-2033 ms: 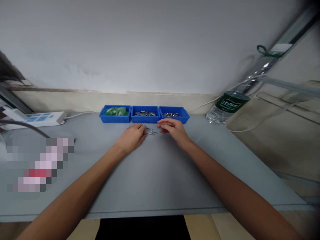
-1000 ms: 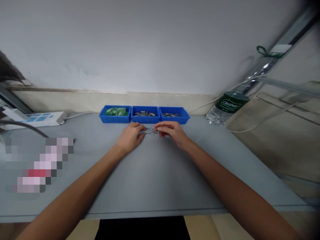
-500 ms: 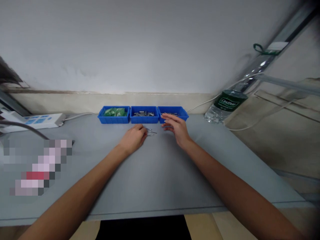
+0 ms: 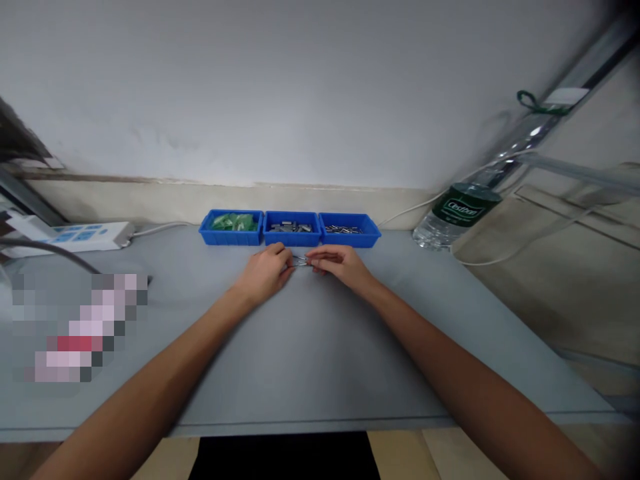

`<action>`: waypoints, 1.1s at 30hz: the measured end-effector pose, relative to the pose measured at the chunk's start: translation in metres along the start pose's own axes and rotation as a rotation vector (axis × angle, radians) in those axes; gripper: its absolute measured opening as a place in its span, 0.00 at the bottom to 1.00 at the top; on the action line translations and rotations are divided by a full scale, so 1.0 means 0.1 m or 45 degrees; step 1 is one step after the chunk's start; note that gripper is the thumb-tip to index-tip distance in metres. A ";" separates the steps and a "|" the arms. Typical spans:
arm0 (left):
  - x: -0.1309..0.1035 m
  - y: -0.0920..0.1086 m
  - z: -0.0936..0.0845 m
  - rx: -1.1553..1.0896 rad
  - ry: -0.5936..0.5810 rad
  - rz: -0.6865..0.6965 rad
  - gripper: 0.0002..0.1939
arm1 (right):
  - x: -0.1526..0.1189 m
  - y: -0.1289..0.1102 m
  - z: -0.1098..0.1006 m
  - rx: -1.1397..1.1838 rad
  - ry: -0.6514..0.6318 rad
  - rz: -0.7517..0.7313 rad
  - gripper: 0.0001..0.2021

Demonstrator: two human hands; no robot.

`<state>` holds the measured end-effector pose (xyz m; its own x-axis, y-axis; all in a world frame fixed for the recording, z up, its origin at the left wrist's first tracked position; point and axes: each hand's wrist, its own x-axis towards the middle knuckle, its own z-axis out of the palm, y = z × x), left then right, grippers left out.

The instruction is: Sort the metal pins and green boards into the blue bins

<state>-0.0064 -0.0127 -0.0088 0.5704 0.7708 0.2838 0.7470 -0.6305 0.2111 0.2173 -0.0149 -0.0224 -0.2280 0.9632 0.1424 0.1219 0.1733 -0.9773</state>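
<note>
Head cam: wall fills the bkgd; the grey table runs below it, its back edge against the wall base. Water bottle, green label, is by the table's back R corner. Pixelated patch covers smth nr the L edge, can't ID. White power strip sits toward the back L corner, cable trailing along the back edge.

3 blue bins in a row, approx. mid back edge: L bin w/ green packets, mid bin w/ short grey metal pcs, R bin w/ thin metal pins.

L hand is on the table just in front of the mid bin, thumb & fingers closed on the L ends of a few thin metal rods. R hand is in front of the R bin, fingertips drawn together at the rods' R ends; can't tell if it's pinching one or only touching.

Main chg: 0.5 s ago R hand was apart from the rods, fingers spread nr the R bin; now it's back at them. L hand hasn't let go. Means, prob., both hands are on the same small bunch, L steadying, R adding or adjusting. Rods lie btwn the hands, tips partly hidden; exact no. & how they join: unclear.
</note>
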 end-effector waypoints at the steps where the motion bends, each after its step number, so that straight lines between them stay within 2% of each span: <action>1: 0.00 -0.01 0.00 -0.006 0.031 0.001 0.04 | -0.01 0.00 0.00 -0.008 -0.042 -0.005 0.12; 6: 0.01 -0.05 0.01 -0.081 0.153 0.019 0.05 | -0.03 0.00 0.00 -0.017 -0.155 0.017 0.13; 12: 0.01 -0.08 0.04 -0.170 0.238 0.021 0.07 | -0.03 -0.01 0.01 -0.014 -0.143 0.057 0.15; 18: 0.00 -0.11 0.12 -0.209 0.277 0.046 0.05 | -0.04 -0.07 0.02 -0.009 -0.102 0.072 0.14; 20: 0.00 -0.11 0.13 -0.203 0.246 0.031 0.04 | -0.04 -0.08 0.01 0.014 -0.043 0.065 0.13; 22: -0.01 -0.09 0.13 -0.150 0.195 0.036 0.08 | -0.02 -0.08 -0.02 0.050 0.062 0.064 0.12; 25: -0.02 -0.05 0.13 -0.053 0.112 0.130 0.14 | 0.01 -0.05 -0.07 0.111 0.303 0.048 0.11; 29: -0.04 0.03 0.15 -0.009 0.023 0.242 0.20 | 0.05 -0.02 -0.14 0.126 0.581 0.007 0.17; 33: -0.02 0.07 0.16 0.060 0.008 0.223 0.17 | 0.06 0.00 -0.16 0.093 0.640 0.016 0.19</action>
<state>0.0027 -0.0171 -0.0227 0.6910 0.6491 0.3182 0.6517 -0.7498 0.1141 0.2312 -0.0060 -0.0192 0.2686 0.9480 0.1705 0.0496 0.1632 -0.9854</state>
